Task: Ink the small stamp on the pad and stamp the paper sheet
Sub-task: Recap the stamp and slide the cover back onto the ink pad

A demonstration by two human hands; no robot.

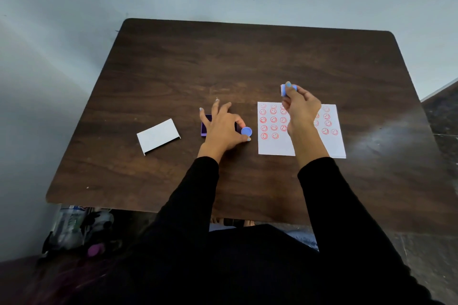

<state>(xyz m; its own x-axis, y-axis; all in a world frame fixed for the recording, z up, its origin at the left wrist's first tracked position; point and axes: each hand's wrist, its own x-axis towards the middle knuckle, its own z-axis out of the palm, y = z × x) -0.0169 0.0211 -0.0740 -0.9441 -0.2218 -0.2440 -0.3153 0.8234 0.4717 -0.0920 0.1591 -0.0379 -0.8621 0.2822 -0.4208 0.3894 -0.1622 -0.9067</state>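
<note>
My right hand (301, 109) is raised above the far edge of the white paper sheet (277, 146) and pinches a small blue stamp (287, 89) between its fingertips. Rows of red smiley prints cover the sheet's upper part; my hand and wrist hide its middle columns. My left hand (223, 129) rests over the purple ink pad (204, 126), hiding most of it, and holds a small round blue cap (246, 131) between thumb and forefinger, just left of the sheet.
A white box lid (158, 138) lies on the dark wooden table (223, 62), left of the pad. A bag with bottles (79, 228) sits on the floor under the table's near-left corner.
</note>
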